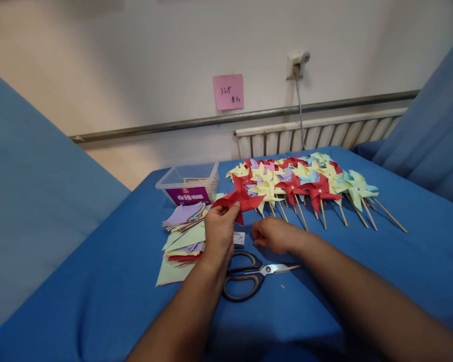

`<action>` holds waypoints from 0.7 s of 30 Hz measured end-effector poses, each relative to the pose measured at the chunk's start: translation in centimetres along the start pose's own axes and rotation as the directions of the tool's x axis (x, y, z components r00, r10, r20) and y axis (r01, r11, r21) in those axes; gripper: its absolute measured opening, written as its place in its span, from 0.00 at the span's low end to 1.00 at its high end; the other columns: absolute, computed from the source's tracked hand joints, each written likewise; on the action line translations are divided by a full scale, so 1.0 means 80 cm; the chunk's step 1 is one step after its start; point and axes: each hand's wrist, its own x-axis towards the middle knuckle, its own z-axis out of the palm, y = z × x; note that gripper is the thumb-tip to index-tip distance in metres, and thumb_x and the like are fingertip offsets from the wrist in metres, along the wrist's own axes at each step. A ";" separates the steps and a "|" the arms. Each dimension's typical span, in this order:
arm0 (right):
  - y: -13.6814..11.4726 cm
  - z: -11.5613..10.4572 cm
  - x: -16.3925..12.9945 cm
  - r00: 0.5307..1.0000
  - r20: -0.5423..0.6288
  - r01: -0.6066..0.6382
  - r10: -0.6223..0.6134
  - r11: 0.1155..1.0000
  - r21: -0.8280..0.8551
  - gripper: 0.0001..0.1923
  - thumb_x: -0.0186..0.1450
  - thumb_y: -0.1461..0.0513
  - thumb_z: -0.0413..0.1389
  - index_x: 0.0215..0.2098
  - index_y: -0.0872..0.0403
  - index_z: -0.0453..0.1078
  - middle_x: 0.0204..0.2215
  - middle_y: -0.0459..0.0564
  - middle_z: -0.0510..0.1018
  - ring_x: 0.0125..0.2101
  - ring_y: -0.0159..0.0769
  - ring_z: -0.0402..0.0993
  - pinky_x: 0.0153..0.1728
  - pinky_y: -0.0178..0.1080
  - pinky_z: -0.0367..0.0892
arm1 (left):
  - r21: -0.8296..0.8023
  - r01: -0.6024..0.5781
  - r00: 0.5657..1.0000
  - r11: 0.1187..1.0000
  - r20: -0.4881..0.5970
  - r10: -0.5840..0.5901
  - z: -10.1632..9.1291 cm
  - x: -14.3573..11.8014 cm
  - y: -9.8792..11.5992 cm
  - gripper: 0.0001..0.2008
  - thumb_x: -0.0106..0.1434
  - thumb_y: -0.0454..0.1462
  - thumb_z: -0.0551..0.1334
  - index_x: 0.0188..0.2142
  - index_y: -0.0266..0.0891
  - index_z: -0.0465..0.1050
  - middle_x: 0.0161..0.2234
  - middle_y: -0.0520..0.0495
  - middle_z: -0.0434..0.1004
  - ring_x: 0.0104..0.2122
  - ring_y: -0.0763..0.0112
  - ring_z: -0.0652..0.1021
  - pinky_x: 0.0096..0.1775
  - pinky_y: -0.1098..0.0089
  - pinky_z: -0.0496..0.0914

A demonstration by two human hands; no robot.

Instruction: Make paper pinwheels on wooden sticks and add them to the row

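My left hand holds a red paper pinwheel by its lower edge, lifted just above the blue cloth. My right hand rests on the cloth to the right of it, fingers curled together and pressed down near a small white packet; whether it pinches something tiny I cannot tell. Black-handled scissors lie shut just in front of both hands. A stack of cut coloured paper squares lies to the left of my left hand.
Several finished pinwheels on wooden sticks lie in rows at the back right. A clear plastic box stands at the back left. Blue fabric rises on both sides; a radiator and wall stand behind.
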 end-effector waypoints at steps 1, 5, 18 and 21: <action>-0.001 -0.001 -0.001 1.000 -0.010 0.000 0.000 1.000 0.022 0.07 0.62 0.61 0.58 0.37 0.53 0.75 0.30 0.48 0.80 0.27 0.32 0.70 0.26 0.34 0.54 | -0.003 -0.001 1.000 1.000 0.003 0.001 0.000 0.000 0.000 0.17 0.40 0.38 0.75 0.29 0.33 0.78 0.26 0.49 0.80 0.24 0.73 0.75 0.32 0.72 0.69; 0.002 -0.007 -0.004 0.999 -0.049 0.009 -0.002 0.990 0.141 0.04 0.61 0.63 0.58 0.33 0.55 0.74 0.26 0.47 0.78 0.25 0.30 0.68 0.25 0.32 0.57 | 0.018 -0.010 1.000 1.000 0.001 0.010 -0.002 0.000 0.001 0.17 0.40 0.39 0.74 0.29 0.33 0.78 0.26 0.49 0.79 0.24 0.73 0.75 0.31 0.73 0.68; -0.009 -0.018 -0.011 0.778 -0.619 0.372 0.106 0.717 0.590 0.07 0.60 0.59 0.60 0.30 0.54 0.69 0.23 0.42 0.74 0.22 0.28 0.67 0.23 0.31 0.63 | 0.285 -0.130 0.991 0.950 0.064 0.116 -0.003 -0.007 -0.003 0.11 0.47 0.40 0.71 0.28 0.34 0.80 0.24 0.48 0.79 0.23 0.72 0.74 0.29 0.72 0.67; -0.012 -0.013 -0.009 0.693 -0.719 0.341 0.064 0.849 0.404 0.03 0.62 0.61 0.59 0.32 0.53 0.71 0.27 0.45 0.76 0.25 0.29 0.70 0.28 0.33 0.64 | 0.304 -0.143 0.988 0.942 0.091 0.121 -0.001 -0.012 -0.004 0.11 0.47 0.40 0.71 0.29 0.35 0.80 0.25 0.48 0.79 0.24 0.72 0.74 0.30 0.72 0.67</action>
